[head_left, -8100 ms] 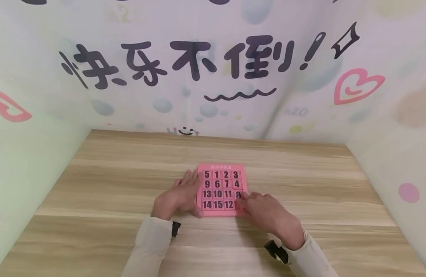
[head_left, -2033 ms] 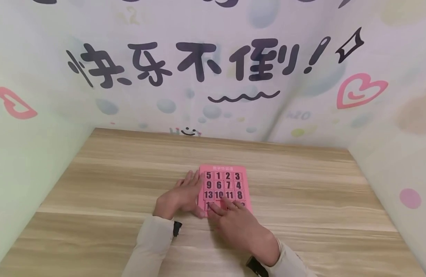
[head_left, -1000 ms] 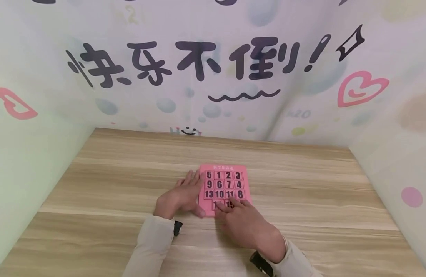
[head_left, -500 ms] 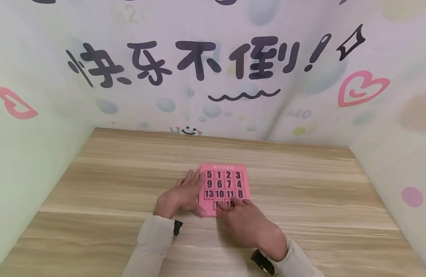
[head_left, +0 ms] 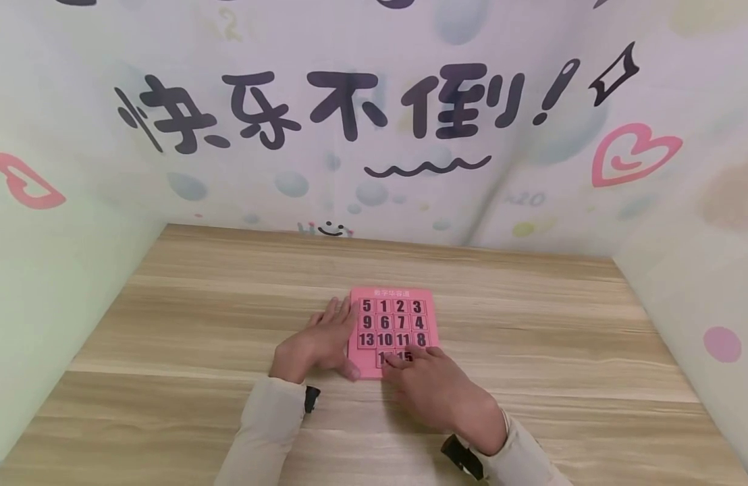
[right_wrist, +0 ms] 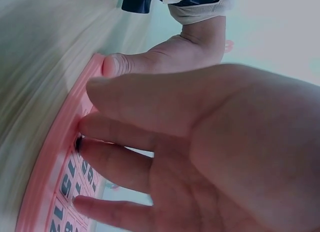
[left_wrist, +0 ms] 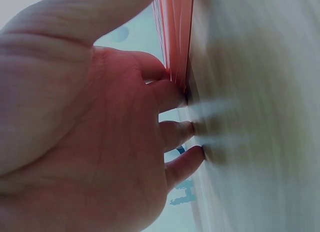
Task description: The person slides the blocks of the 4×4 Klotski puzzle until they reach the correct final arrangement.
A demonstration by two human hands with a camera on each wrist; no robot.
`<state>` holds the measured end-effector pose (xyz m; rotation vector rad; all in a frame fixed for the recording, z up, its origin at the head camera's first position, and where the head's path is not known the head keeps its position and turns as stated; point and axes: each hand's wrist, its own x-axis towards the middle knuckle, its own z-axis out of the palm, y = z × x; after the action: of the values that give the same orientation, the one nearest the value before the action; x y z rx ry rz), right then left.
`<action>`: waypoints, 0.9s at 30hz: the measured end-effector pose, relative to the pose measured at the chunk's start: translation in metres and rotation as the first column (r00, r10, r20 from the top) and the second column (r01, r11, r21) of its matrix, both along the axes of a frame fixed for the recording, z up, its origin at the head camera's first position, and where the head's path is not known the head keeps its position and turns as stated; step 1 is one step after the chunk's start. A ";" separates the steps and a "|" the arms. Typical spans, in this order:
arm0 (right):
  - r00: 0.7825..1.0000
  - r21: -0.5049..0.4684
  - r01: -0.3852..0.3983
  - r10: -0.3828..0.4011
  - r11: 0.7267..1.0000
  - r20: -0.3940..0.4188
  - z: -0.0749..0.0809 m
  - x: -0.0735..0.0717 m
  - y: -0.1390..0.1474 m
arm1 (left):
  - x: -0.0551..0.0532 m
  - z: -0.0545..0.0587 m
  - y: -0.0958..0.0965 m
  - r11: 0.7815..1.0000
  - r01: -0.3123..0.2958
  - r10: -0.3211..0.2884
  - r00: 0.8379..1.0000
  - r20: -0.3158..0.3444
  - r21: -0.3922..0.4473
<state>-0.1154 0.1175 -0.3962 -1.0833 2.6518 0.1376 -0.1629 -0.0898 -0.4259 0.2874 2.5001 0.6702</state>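
Observation:
A pink sliding number puzzle (head_left: 366,373) lies flat on the table in the head view. Along its left edge rests my left hand (head_left: 316,347), thumb at the near corner; the left wrist view has its fingers against the puzzle's pink side (left_wrist: 177,36) and the wood. My right hand (head_left: 437,391) reaches over the near right part, fingertips on the bottom-row tiles. Tile 15 (head_left: 403,357) shows beside a partly covered tile (head_left: 381,358), with a gap at the bottom left. The bottom right tile is hidden under the hand. The right wrist view shows fingertips touching the numbered tiles (right_wrist: 66,184).
The wood-grain table (head_left: 228,283) ends at a printed back wall (head_left: 325,196), with pale side walls left and right. Each wrist wears a black strapped device, such as the right one (head_left: 462,457).
My right hand has shifted from the puzzle's right edge to the bottom row. The gap went from bottom right to bottom left, as bottom tiles slid right. The left hand stays put.

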 end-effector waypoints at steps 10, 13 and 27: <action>0.998 -0.084 -0.019 0.014 0.996 -0.058 -0.008 -0.017 -0.011 | -0.001 -0.001 -0.002 0.999 0.026 -0.026 1.000 -0.013 -0.019; 0.998 -0.077 -0.013 0.009 0.997 -0.056 -0.013 -0.019 -0.018 | -0.001 -0.002 -0.001 0.999 0.029 -0.029 1.000 -0.010 -0.021; 0.998 -0.031 0.027 -0.029 0.999 -0.052 -0.020 -0.019 -0.027 | -0.001 -0.002 -0.002 0.999 0.021 -0.022 1.000 -0.013 -0.027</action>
<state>-0.1347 0.0909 -0.4163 -1.0653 2.7234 0.1218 -0.1638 -0.0921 -0.4277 0.3098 2.5131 0.6280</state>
